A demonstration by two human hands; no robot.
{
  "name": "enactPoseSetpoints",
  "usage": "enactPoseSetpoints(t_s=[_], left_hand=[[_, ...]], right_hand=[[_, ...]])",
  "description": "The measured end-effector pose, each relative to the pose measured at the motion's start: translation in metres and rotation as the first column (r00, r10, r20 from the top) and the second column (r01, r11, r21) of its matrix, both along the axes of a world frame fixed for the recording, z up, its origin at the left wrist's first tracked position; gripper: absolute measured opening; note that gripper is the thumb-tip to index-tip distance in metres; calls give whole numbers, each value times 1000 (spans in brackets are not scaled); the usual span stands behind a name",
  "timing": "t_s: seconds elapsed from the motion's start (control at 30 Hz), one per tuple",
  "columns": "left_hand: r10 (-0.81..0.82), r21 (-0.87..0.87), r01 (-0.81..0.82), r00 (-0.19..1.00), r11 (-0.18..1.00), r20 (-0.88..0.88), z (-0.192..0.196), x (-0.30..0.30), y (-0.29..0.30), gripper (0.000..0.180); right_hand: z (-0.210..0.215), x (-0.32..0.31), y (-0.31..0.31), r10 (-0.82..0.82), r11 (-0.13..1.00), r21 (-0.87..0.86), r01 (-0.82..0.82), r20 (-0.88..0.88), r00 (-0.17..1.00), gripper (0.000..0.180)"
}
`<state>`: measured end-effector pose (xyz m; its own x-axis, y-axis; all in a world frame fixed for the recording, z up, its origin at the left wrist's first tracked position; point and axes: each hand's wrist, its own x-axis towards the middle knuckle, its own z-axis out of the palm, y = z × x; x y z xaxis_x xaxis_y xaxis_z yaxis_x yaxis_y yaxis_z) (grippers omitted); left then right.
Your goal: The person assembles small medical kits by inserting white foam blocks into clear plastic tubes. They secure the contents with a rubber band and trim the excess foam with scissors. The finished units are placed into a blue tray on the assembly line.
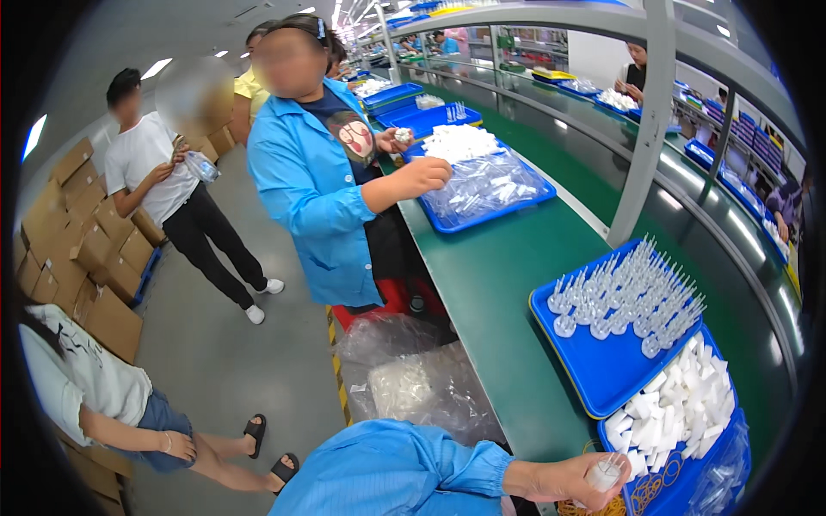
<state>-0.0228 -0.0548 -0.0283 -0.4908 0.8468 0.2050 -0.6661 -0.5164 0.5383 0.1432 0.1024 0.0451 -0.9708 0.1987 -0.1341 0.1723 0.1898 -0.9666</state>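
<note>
My left hand (564,480) reaches in from the lower edge in a blue sleeve. Its fingers are closed around a small clear plastic piece (604,473) with thin prongs and something whitish in it. Beside the hand, a blue tray (742,430) holds a heap of white blocks (675,400), loose rubber bands (658,488) and clear plastic bags (723,469). Partly over it sits another blue tray (594,365), carrying rows of clear round-based pieces (624,297) with thin upright stems. My right hand is out of the picture.
A green worktop (499,318) runs away beneath a grey metal post (645,129). Farther along, a co-worker in a blue jacket (301,206) handles white pieces over a blue tray (482,219). Plastic bags (413,378) lie below the bench. Two people stand left, near cardboard boxes (99,249).
</note>
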Motion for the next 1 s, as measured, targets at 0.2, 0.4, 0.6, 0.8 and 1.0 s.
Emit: enactPoseSetpoints(t_s=[0.2,0.4,0.6,0.8,1.0], left_hand=[[192,57,-189,852,980,-486,11,11,-19,43],[415,442,-446,-162,778,-895,49,9,-40,41],[243,199,-486,29,851,-969,36,23,-34,64],[246,171,-378,160,910,-956,42,31,-37,58],[193,20,-371,435,928,-880,16,35,4,57]], right_hand=[[5,-22,-50,-65,993,84,82,-191,979,32],[-10,-22,-73,-172,984,-1,180,-293,940,43],[-36,-20,-70,4,847,474,240,-458,889,59],[0,-12,-82,-53,908,369,197,-366,929,58],[-1,-1,-67,-16,815,514,269,-444,896,70]])
